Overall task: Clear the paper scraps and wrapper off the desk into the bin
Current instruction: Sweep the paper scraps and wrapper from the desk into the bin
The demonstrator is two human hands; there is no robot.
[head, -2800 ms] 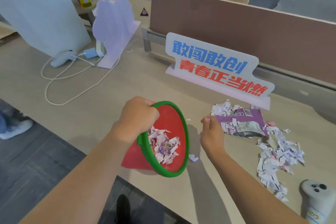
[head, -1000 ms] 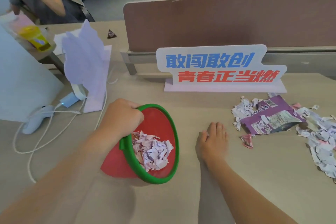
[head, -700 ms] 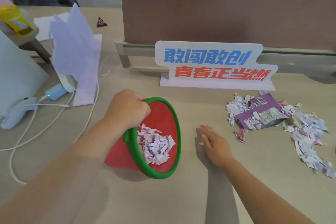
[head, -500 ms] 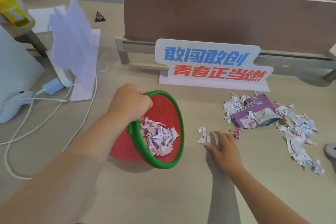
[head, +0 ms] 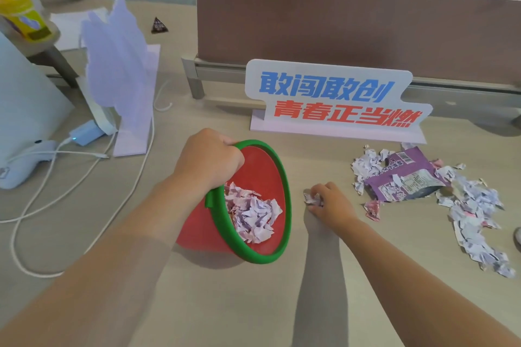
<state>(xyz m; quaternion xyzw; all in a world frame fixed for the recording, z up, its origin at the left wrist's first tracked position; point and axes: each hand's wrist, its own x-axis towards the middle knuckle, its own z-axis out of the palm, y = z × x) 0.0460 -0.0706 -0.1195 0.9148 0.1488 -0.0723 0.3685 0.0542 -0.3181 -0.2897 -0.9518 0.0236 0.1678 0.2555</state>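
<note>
The bin [head: 253, 205] sits tilted on the tabletop [head: 253, 304]. The wrapper [head: 406, 177] lies to its right among paper scraps [head: 473, 205], before the sign [head: 335, 101].

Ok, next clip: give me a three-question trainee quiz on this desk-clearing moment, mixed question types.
1. True or false: the purple wrapper already lies inside the red bin.
2. Multiple choice: the left hand is (A) flat on the desk, (B) gripping the bin's green rim and holding it tilted, (C) holding the white cable.
3. Short answer: what is the right hand doing?

Key
1. False: it lies on the desk among loose paper scraps, right of the bin.
2. B.
3. It closes on a small clump of scraps on the desk beside the bin's mouth.
</note>
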